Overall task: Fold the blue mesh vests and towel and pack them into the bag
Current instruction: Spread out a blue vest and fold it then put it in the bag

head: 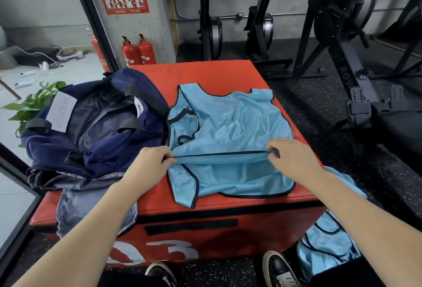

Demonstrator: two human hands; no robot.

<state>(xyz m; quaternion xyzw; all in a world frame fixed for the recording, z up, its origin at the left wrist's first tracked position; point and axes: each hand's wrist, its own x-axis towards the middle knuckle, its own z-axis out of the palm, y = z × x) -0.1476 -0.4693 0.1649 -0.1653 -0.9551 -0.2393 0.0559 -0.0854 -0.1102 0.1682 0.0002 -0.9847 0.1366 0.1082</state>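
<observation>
On the left of the red padded box (205,74) lies one navy bag (96,122), unzipped and sagging open, with a white paper label (61,111) on its inner flap. One grey towel (91,209) spills from under the bag over the box's near left edge. Two blue mesh vests are in view. One vest (230,131) is spread across the top of the box just beside the bag, light blue with dark piping round neck, armholes and hem, wrinkled and partly doubled over. The left hand (148,168) pinches its dark-trimmed edge at the left end, fingers curled, and the right hand (294,158) pinches the same edge at the right end, so the trim runs taut and straight between the two hands. Both forearms reach forward from the lower corners. A second vest (328,243) hangs crumpled off the box's right side, beside the right forearm. Behind stand three red fire extinguishers (138,51)
</observation>
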